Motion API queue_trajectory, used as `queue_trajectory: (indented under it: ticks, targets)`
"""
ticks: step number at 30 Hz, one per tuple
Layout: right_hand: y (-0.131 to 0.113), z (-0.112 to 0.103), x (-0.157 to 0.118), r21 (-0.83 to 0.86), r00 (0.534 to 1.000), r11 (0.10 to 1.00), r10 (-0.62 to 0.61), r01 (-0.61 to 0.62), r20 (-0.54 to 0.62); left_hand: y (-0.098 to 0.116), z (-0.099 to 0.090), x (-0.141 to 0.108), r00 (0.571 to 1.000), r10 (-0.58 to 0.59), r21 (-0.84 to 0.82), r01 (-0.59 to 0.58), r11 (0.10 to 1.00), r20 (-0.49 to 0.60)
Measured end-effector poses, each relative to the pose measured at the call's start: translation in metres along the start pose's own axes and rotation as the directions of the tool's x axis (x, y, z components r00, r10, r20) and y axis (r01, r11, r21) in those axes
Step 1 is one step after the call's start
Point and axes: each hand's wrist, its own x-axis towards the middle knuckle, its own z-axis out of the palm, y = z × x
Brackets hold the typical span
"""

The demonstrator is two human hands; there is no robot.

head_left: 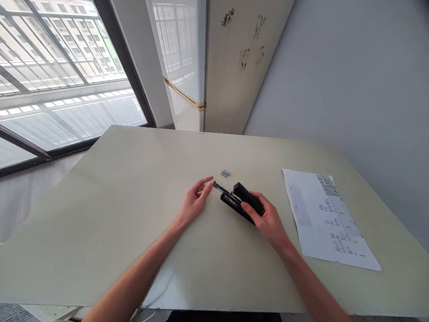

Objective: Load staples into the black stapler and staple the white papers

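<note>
Head view: right hand [271, 221] clasping the stapler [250, 200] should steady its rail [222, 189] beside the half-open, seemingly empty left hand [194, 202].

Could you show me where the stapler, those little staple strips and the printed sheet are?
Black stapler [248, 197], head view: on its raised upper arm.
Staple strips [225, 173], head view: middle of the small cluster.
Printed sheet [323, 219], head view: middle of the page.
</note>
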Motion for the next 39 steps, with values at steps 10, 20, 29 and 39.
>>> queue_trajectory:
  ticks: [10,20,29,39]
  targets:
    - [0.017,-0.004,-0.002,-0.115,0.99,0.984,-0.135,0.139,0.039,-0.01,0.006,-0.001,0.989,0.076,0.094,-0.088,0.992,0.124]
    - [0.021,-0.004,-0.001,-0.136,0.985,0.977,-0.169,0.164,-0.026,-0.015,0.011,-0.009,0.915,0.263,0.337,-0.362,0.869,0.306]
    - [0.029,0.002,0.012,-0.348,0.943,0.886,-0.332,0.306,-0.016,0.0,0.011,-0.005,0.994,0.011,-0.135,0.003,0.991,0.105]
    - [0.023,0.039,0.108,-0.509,0.861,0.711,-0.489,0.485,0.137,0.003,-0.012,0.011,0.956,-0.258,-0.887,0.239,0.396,0.143]
